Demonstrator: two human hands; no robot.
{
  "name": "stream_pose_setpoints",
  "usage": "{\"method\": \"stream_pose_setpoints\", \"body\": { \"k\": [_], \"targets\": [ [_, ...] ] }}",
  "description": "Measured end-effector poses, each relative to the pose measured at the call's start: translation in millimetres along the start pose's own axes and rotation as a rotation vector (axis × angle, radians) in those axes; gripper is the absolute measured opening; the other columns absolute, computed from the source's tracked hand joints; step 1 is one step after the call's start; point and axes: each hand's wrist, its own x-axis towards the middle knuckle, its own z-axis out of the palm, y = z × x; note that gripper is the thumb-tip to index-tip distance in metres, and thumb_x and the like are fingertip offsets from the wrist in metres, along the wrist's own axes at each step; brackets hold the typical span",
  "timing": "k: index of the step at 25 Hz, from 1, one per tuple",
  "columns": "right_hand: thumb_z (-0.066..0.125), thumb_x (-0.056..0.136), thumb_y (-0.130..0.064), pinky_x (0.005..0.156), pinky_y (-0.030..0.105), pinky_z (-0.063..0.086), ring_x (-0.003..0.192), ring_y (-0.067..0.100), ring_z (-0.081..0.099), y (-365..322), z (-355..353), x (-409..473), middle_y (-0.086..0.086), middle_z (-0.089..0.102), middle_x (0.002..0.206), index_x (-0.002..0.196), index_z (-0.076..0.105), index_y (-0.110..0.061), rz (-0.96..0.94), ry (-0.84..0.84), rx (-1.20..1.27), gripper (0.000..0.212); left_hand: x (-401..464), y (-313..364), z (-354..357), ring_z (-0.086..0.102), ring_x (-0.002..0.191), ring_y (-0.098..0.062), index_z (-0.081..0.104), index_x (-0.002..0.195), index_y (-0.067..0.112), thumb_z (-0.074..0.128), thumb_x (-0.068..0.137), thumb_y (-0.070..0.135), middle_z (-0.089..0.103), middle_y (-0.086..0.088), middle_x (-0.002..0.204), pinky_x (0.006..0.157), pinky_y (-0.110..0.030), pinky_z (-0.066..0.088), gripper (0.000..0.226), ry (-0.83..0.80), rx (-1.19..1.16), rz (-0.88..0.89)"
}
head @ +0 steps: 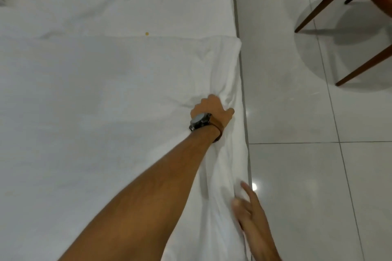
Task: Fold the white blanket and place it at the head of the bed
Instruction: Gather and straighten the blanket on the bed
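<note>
The white blanket (110, 112) lies spread over the near part of the bed, its far edge running across the mattress and its right edge bunched along the bed's side. My left hand (212, 108), with a dark watch on the wrist, reaches across and is shut on a fold of the blanket near that right edge. My right hand (248, 207) is lower, at the blanket's right edge near the bed's side, fingers spread and blurred, touching the cloth. The bare white bed sheet (127, 0) shows beyond the blanket.
A small yellow spot (146, 33) marks the sheet by the blanket's far edge. Glossy tiled floor (307, 154) runs along the bed's right side. A wooden chair (360, 17) with slanted legs stands at the upper right.
</note>
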Motion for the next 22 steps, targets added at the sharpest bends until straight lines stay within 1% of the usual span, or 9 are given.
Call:
{"method": "stream_pose_setpoints", "body": {
  "k": [2, 5, 8, 10, 12, 14, 15, 18, 22],
  "targets": [
    [0.093, 0.074, -0.057, 0.073, 0.009, 0.05, 0.1, -0.004, 0.063, -13, 7, 1, -0.029, 0.059, 0.117, 0.155, 0.033, -0.046, -0.118, -0.102, -0.234, 0.102, 0, 1, -4, 0.066, 0.091, -0.028, 0.063, 0.122, 0.011, 0.055, 0.1, 0.055, 0.068, -0.009, 0.112, 0.073, -0.035, 0.053, 0.05, -0.008, -0.095, 0.0],
    [0.073, 0.09, -0.007, 0.062, 0.004, 0.049, 0.088, 0.007, 0.067, -14, -8, 14, -0.018, 0.066, 0.1, 0.131, 0.061, -0.026, -0.212, 0.083, -0.311, 0.047, -2, 8, -14, 0.062, 0.074, -0.022, 0.065, 0.1, 0.009, 0.055, 0.101, 0.046, 0.071, -0.009, 0.098, 0.06, -0.028, 0.047, 0.038, -0.01, -0.366, -0.011],
    [0.071, 0.086, 0.0, 0.057, 0.01, 0.049, 0.079, 0.02, 0.07, -17, -36, 23, -0.002, 0.075, 0.087, 0.105, 0.072, -0.018, -0.249, 0.31, -0.324, 0.025, 3, 30, -19, 0.061, 0.072, -0.021, 0.059, 0.087, 0.014, 0.056, 0.1, 0.041, 0.065, -0.003, 0.085, 0.061, -0.029, 0.047, 0.03, 0.003, -0.495, 0.039],
    [0.071, 0.088, -0.008, 0.063, 0.026, 0.056, 0.079, 0.029, 0.07, -16, -48, 34, 0.002, 0.074, 0.085, 0.101, 0.068, -0.017, -0.177, 0.311, -0.383, 0.017, 4, 33, -10, 0.065, 0.087, -0.025, 0.064, 0.103, 0.013, 0.057, 0.1, 0.047, 0.066, -0.002, 0.097, 0.075, -0.033, 0.053, 0.036, -0.096, -0.546, 0.075],
    [0.069, 0.091, -0.018, 0.082, 0.043, 0.061, 0.099, 0.036, 0.072, -13, -39, 40, 0.011, 0.074, 0.114, 0.132, 0.061, -0.018, -0.119, 0.424, -0.558, 0.041, 1, 20, 1, 0.066, 0.105, -0.026, 0.063, 0.122, 0.013, 0.053, 0.1, 0.06, 0.066, -0.004, 0.112, 0.093, -0.039, 0.054, 0.053, -0.215, -0.575, 0.145],
    [0.054, 0.097, -0.015, 0.11, 0.056, 0.052, 0.131, 0.048, 0.062, -3, -10, 45, 0.026, 0.059, 0.15, 0.159, 0.045, -0.007, -0.356, 0.709, -0.781, 0.064, -1, -9, 14, 0.064, 0.114, -0.026, 0.066, 0.123, 0.013, 0.043, 0.104, 0.058, 0.067, -0.008, 0.12, 0.1, -0.041, 0.051, 0.053, -0.141, -0.427, 0.393],
    [0.051, 0.099, -0.017, 0.123, 0.057, 0.039, 0.145, 0.05, 0.052, 2, 15, 44, 0.03, 0.049, 0.161, 0.163, 0.043, -0.001, -0.535, 0.712, -0.888, 0.066, 3, -28, 18, 0.058, 0.129, -0.03, 0.063, 0.136, 0.011, 0.04, 0.108, 0.052, 0.062, -0.012, 0.138, 0.11, -0.043, 0.045, 0.054, -0.046, -0.246, 0.511],
    [0.048, 0.106, -0.048, 0.134, 0.057, 0.019, 0.163, 0.043, 0.032, 18, 101, 46, 0.022, 0.032, 0.176, 0.165, 0.043, -0.003, -0.734, 0.413, -1.02, 0.075, 10, -104, 17, 0.006, 0.165, -0.029, 0.017, 0.168, 0.006, 0.028, 0.112, 0.051, 0.008, -0.013, 0.179, 0.133, -0.045, 0.009, 0.073, 0.102, 0.253, 0.617],
    [0.043, 0.106, -0.054, 0.129, 0.067, 0.026, 0.163, 0.043, 0.029, 37, 168, 63, 0.023, 0.026, 0.177, 0.164, 0.043, 0.002, -0.664, 0.336, -1.104, 0.081, 7, -218, -9, -0.006, 0.166, -0.026, 0.008, 0.17, 0.008, 0.024, 0.11, 0.06, -0.003, -0.01, 0.179, 0.134, -0.044, 0.001, 0.081, 0.17, 0.395, 0.572]
  ]
}}
